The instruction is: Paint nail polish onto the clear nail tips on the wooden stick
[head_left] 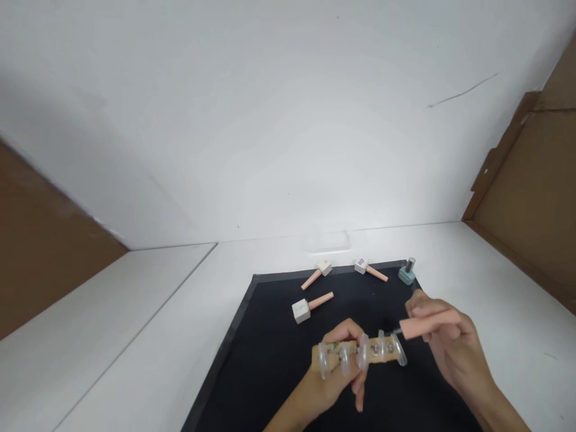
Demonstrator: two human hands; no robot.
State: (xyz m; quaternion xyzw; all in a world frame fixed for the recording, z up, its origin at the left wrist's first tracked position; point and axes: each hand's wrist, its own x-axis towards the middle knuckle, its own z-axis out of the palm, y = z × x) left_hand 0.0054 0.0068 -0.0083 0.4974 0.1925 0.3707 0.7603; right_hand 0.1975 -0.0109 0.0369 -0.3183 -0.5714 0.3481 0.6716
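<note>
My left hand (335, 384) is closed around a yellowish strip (375, 350) that carries several clear false nail tips in a row. In my right hand (454, 342) is a nail polish brush (427, 324) with a long peach-coloured cap handle. Its dark bristle end points left, at the nail tips near the strip's right end. Whether the bristles touch a tip, I cannot tell. A white nail polish bottle (300, 311) with a peach cap lies on its side on the black mat, beyond my left hand.
The black mat (270, 360) covers part of the white table (180, 336). At its far edge lie two white bottles, one left (324, 267) and one right (361, 266). A teal bottle (407, 275) stands at the far right corner. A clear tray (328, 241) sits behind; cardboard (531, 180) flanks the table.
</note>
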